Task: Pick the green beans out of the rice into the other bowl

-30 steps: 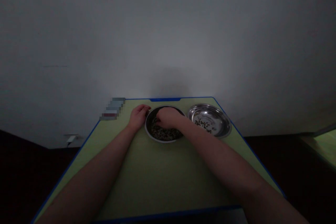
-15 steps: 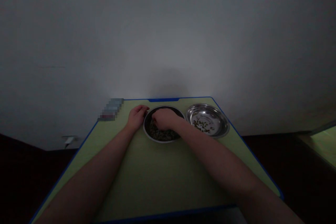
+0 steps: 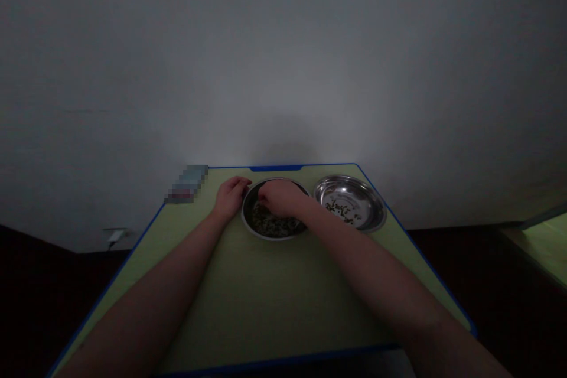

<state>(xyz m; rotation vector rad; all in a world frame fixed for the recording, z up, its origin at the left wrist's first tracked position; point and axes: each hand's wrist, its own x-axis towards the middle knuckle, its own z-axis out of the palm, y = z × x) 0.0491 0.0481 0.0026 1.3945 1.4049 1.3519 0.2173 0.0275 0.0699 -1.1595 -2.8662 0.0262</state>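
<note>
A round steel bowl (image 3: 275, 238) holds a layer of small mixed pale and dark seed-like pieces (image 3: 272, 226). At its left rim is my left hand (image 3: 231, 194), fingers curled against the edge and thumb side toward the bowl. My right hand (image 3: 281, 197) reaches down inside the bowl, palm down, with its fingers drawn together over the pieces; what lies between the fingertips is hidden. Close by on the right stands a second shiny steel bowl (image 3: 376, 205), with scattered small dark pieces (image 3: 341, 211) on its bottom.
Both bowls stand near the far edge of a pale green table (image 3: 248, 295) with a blue border. A pixelated flat object (image 3: 188, 184) lies at the back left corner. Behind the table rises a grey wall (image 3: 283, 71), with a white plug (image 3: 116, 235) low at left.
My right hand has shifted slightly to the right inside the bowl, showing more of the pieces. My left hand stays at the rim.
</note>
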